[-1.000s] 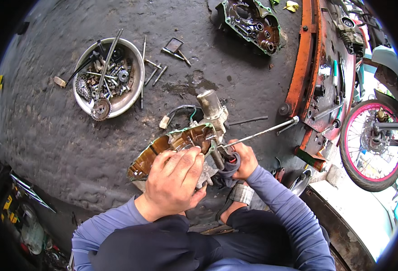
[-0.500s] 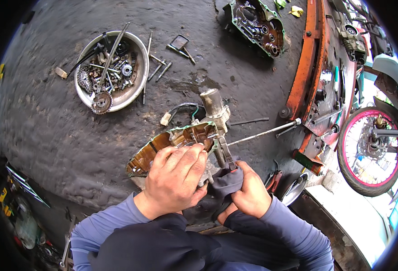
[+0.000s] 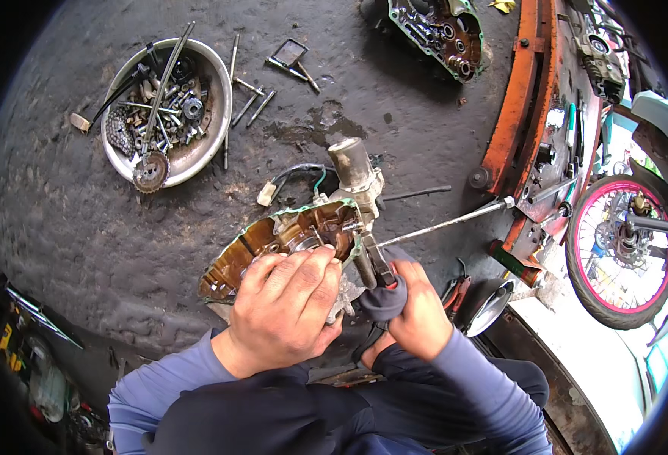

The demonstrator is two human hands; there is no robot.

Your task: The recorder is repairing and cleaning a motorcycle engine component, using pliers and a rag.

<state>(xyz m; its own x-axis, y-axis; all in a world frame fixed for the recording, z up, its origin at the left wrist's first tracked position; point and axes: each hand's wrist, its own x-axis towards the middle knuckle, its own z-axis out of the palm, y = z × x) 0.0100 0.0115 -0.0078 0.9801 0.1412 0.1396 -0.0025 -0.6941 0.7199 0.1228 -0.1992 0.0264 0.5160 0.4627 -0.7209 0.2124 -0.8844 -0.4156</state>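
A motorcycle engine case half (image 3: pixel 239 254), brown with oil inside and green along its rim, lies tilted in front of me. My left hand (image 3: pixel 285 307) is closed over its near edge, fingers curled onto the inside. A cylindrical starter motor (image 3: pixel 352 165) sits at the case's far right end. Beside that end, my right hand (image 3: pixel 417 311) is closed round a dark cloth (image 3: pixel 385 302) wrapped on a metal tool (image 3: pixel 378 258). The tool's shaft points up against the case; its handle is hidden by cloth and fingers.
At the far left a metal bowl (image 3: pixel 220 125) holds gears, chain and bolts. Loose studs (image 3: pixel 261 108) lie beside it. Another case half (image 3: pixel 444 38) lies at the far right, near an orange metal beam (image 3: pixel 512 114). Red-handled pliers (image 3: pixel 459 296) and a pink-rimmed wheel (image 3: pixel 583 258) are to the right.
My right hand, with cloth and tool, has turned and shifted slightly up. My left hand stays on the case. The whole view has shifted a little, moving the bowl up and left.
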